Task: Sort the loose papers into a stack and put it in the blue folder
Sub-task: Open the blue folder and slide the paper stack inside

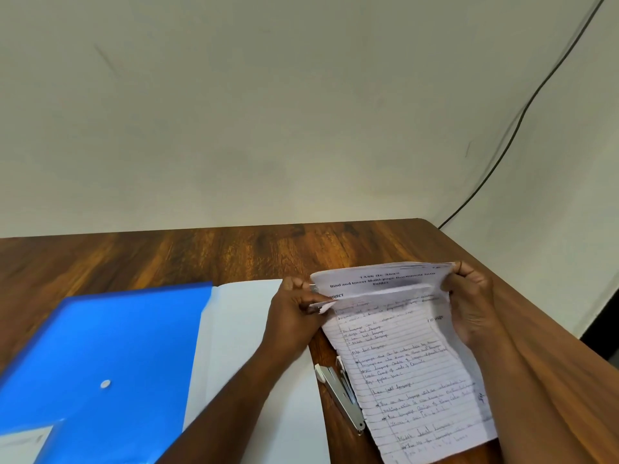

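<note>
From the head camera, both hands hold the stack of papers point(405, 356) above the wooden table point(201, 256): the left hand point(294, 316) pinches its upper left edge, the right hand point(469, 306) grips the upper right corner, the top printed sheet bent back over lined handwritten pages. A stapler point(338, 393) lies just beside the stack. The blue folder point(110, 356) lies open to the left.

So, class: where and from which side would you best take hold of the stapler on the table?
Grip the stapler by its long metal body near the white far end, coming from its left, over the folder. The papers overlap its right side, and the left forearm lies close by.
</note>
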The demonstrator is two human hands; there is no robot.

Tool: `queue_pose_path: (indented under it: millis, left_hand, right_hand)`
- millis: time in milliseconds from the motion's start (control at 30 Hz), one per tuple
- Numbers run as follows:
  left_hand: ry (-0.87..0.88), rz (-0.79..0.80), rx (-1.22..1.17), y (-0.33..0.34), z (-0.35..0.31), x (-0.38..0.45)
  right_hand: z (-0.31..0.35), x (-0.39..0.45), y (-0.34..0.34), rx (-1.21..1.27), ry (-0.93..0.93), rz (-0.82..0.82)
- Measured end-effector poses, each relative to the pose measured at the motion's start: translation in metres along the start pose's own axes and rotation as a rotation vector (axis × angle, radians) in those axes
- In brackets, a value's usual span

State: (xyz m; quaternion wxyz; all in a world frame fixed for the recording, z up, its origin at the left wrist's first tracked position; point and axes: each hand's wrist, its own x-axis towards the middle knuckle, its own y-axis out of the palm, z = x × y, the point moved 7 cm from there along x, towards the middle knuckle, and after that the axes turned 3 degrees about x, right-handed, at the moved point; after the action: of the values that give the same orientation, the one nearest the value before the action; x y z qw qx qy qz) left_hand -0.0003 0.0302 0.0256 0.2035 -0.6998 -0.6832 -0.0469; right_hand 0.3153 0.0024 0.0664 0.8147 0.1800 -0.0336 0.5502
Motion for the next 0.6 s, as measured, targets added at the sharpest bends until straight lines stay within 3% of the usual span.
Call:
queue_pose_path:
  millis: [133,267,433,600]
  left_hand:
    - [0.043,0.083,-0.066,0.003,-0.003,-0.003]
    - [0.069,0.065,-0.033,0.001,0.002,-0.002]
    - [0.096,0.095,-0.055,0.004,0.001,-0.003]
    - [0.158,0.116,-0.015,0.006,0.004,-0.005]
  right_hand:
    - [0.012,-0.015,0.013,0.103,0.067,0.062]
    - [-0.002,-0.021,0.016,0.282,0.306,0.01]
    - [-0.009,-0.007,-0.005,0.05,0.4,-0.103]
    - [-0.009,0.0,-0.023,-0.409,0.286,-0.231]
